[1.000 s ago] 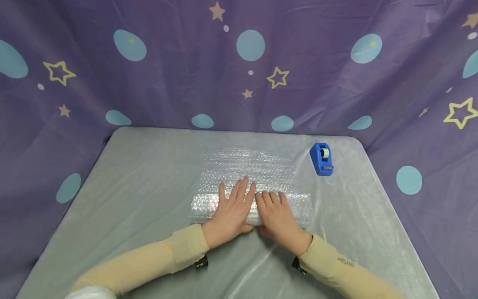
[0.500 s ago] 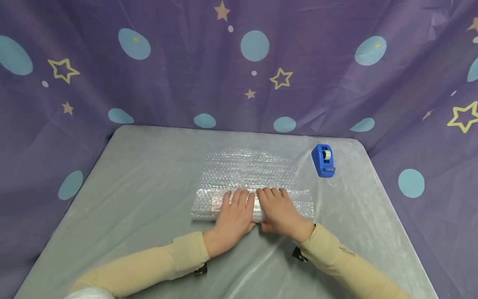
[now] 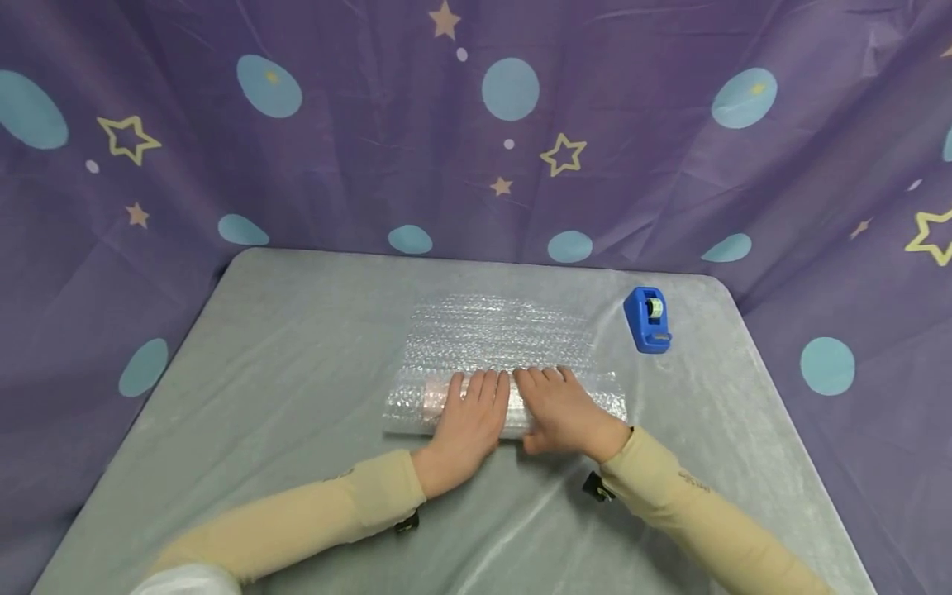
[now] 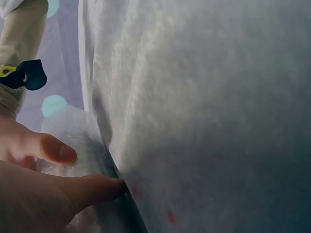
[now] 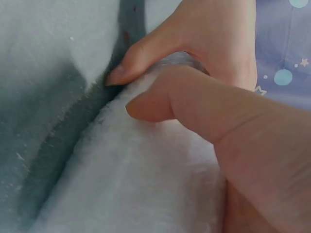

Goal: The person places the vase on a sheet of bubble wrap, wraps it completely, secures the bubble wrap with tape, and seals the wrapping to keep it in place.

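Purple fabric printed with stars and dots [image 3: 335, 165] rises behind a grey-covered table [image 3: 297, 330]. At its centre a bubble wrap sheet [image 3: 491, 330] lies flat on the far side and forms a thick roll [image 3: 405, 406] at the near end. The person's left hand [image 3: 468, 426] and right hand [image 3: 561, 413], side by side, grip that roll, fingers bent over its top. Far right stands a blue tape dispenser [image 3: 643, 326] holding a small tape roll [image 3: 654, 308].

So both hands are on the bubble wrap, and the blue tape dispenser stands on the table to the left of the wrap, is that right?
Not quite: the blue tape dispenser stands on the table to the right of the bubble wrap, as the head view shows. Both hands, left hand and right hand, are indeed on it.
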Demonstrator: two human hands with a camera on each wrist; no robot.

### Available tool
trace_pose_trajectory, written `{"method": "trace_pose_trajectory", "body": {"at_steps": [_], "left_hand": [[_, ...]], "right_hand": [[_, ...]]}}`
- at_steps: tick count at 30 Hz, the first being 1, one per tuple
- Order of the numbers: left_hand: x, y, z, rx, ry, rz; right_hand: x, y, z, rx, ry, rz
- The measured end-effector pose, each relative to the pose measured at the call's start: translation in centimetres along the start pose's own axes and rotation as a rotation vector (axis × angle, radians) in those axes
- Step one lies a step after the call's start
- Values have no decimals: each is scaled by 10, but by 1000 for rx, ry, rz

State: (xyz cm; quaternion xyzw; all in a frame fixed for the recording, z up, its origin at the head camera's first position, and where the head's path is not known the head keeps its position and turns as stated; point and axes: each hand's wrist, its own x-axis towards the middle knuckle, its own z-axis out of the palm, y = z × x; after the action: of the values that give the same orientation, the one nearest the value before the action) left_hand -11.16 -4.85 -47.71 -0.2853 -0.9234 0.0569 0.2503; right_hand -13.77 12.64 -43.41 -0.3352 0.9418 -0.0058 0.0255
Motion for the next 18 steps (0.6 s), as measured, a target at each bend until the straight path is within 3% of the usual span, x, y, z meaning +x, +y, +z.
{"method": "trace_pose_trajectory", "body": {"at_steps": [6,10,18], "left_hand": [[5,-4,-1,-31,-28,8],[6,-6,0,-43,-75,28],[13,-11,3,-73,-70,20]], "right_hand": [[3,3,-2,40,-35,11],[3,5,-2,7,-19,-4],[-11,3,-6,-140,161,-35]]}}
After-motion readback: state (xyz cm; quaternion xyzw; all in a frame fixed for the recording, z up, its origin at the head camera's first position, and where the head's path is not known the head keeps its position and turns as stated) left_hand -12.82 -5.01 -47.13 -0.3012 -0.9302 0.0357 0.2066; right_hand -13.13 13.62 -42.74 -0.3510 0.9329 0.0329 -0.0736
